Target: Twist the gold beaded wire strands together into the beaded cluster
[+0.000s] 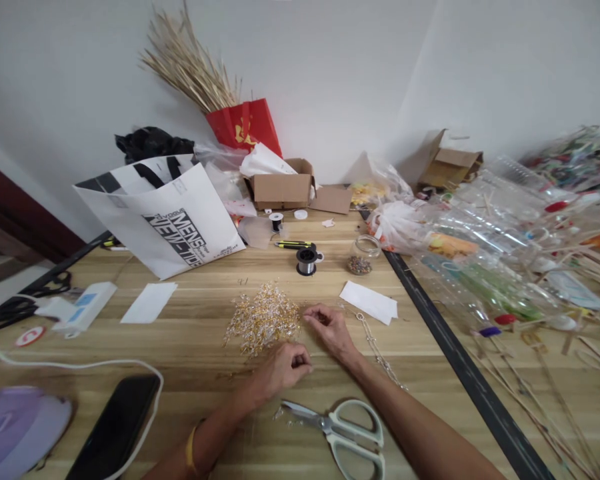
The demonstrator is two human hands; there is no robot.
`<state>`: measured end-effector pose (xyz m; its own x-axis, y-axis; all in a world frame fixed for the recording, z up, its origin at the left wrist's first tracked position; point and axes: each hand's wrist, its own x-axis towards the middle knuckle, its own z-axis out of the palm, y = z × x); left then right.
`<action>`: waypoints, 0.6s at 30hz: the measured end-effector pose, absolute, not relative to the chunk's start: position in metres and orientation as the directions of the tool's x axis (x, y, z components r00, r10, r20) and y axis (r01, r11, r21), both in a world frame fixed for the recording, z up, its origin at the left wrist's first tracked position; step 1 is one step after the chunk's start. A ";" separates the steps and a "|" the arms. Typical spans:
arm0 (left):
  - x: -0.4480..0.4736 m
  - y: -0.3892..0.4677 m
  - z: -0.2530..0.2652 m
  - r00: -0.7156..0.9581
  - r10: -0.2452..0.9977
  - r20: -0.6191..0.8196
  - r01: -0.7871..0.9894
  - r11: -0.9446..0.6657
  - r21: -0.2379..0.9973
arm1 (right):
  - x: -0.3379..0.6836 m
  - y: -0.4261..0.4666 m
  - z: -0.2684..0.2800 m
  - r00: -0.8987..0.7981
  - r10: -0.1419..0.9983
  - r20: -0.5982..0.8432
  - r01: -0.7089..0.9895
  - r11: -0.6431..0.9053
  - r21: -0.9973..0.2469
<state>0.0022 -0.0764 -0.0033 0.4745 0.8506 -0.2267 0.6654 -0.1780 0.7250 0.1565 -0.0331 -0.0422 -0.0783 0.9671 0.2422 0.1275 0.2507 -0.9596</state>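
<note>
A loose pile of small gold and clear beads (263,319) lies on the wooden table in front of me. At its right edge is my right hand (333,328), thumb and fingertips pinched together. My left hand (281,369) is curled in a pinch just below the pile. Anything between the fingertips of either hand is too small to make out. White-handled scissors (350,433) lie partly spread below my hands, with tiny bits by the blade tip. Right of my right hand, a beaded chain (375,347) stretches along the table.
Behind the pile stand a wire spool (307,262), a yellow cutter knife (294,245) and a glass jar of beads (363,257). White paper (369,302) lies to the right. At left are a phone (115,427), power strip (87,308) and paper bag (160,213); plastic bottles (485,287) crowd the right.
</note>
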 end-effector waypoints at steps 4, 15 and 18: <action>0.003 -0.082 0.003 0.538 0.822 -0.186 0.669 -0.283 0.688 | 0.157 -0.033 -0.044 -0.095 0.966 0.240 0.155 0.252 -0.955; -0.003 -0.090 -0.004 0.756 0.654 0.001 0.557 -0.645 0.524 | 0.155 -0.042 -0.034 -0.162 0.931 0.327 0.323 0.363 -0.874; -0.003 -0.090 -0.006 0.756 0.654 0.001 0.558 -0.647 0.520 | 0.155 -0.046 -0.031 -0.233 0.892 0.388 0.397 0.451 -0.799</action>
<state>-0.0034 -0.0902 -0.0059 0.7565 0.6540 0.0012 0.5583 -0.6466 0.5198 0.1550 -0.0456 -0.0309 -0.2328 0.8918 0.3879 0.3966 0.4512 -0.7994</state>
